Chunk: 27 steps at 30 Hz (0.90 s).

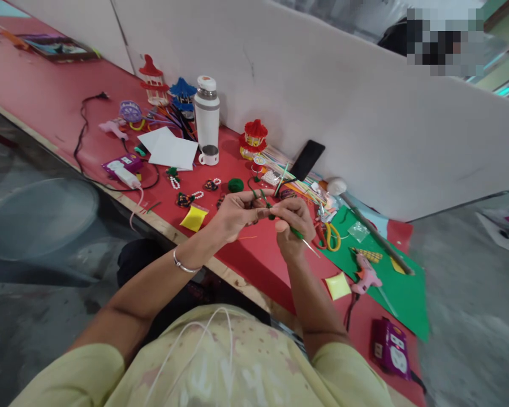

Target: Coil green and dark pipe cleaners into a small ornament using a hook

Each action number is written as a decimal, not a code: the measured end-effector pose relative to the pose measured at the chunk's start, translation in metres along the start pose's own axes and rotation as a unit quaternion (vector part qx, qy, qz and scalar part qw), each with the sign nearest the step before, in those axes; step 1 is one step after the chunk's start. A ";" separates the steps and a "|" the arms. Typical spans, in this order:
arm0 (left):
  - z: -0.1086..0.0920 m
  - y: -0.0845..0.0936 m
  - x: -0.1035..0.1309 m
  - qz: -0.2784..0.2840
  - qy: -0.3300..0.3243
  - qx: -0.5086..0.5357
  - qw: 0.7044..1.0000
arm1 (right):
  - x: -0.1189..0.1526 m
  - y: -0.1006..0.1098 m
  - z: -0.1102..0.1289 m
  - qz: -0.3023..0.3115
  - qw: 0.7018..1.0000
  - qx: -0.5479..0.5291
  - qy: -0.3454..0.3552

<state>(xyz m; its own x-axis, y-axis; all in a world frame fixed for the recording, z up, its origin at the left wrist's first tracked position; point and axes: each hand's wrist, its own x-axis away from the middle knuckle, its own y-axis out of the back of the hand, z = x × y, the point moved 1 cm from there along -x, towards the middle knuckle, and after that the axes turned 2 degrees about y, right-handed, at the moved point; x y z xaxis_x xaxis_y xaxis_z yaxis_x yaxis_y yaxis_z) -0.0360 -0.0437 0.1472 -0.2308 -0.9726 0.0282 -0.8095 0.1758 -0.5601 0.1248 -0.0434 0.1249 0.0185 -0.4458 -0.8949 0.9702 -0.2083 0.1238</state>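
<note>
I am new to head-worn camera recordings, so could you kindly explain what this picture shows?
Gladly. There is no machine here: a person works with two bare hands. The single camera is worn on that person's head and looks forward and down, so the sleeves and forearms rise from the bottom edge.

The left hand pinches a bit of green yarn, with a strand by its fingers. The right hand meets it there and holds a slim tool with a green grip and a thin shaft.

On the red tabletop are a ball of dark green yarn, a white bottle, a dark phone and, towards the right, a pink glue gun on a green sheet.
</note>
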 end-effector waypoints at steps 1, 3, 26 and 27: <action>0.000 -0.001 0.001 0.000 0.006 0.012 1.000 | 0.000 -0.001 0.000 -0.012 1.000 0.016 0.013; -0.001 -0.002 0.001 -0.002 0.025 0.029 0.999 | 0.000 -0.001 0.000 -0.034 0.998 0.039 0.024; -0.012 -0.002 0.003 -0.025 0.087 0.110 0.990 | -0.013 0.000 -0.015 0.003 0.993 0.016 0.115; -0.012 -0.002 0.003 -0.021 0.091 0.115 0.989 | -0.013 0.001 -0.015 0.005 0.993 0.019 0.116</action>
<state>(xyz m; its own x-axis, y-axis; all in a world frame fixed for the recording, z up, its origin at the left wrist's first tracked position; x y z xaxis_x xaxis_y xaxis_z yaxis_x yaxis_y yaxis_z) -0.0413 -0.0453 0.1585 -0.3100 -0.9310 0.1927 -0.6813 0.0762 -0.7280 0.1287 -0.0247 0.1307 0.0883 -0.2357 -0.9678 0.9600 -0.2391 0.1459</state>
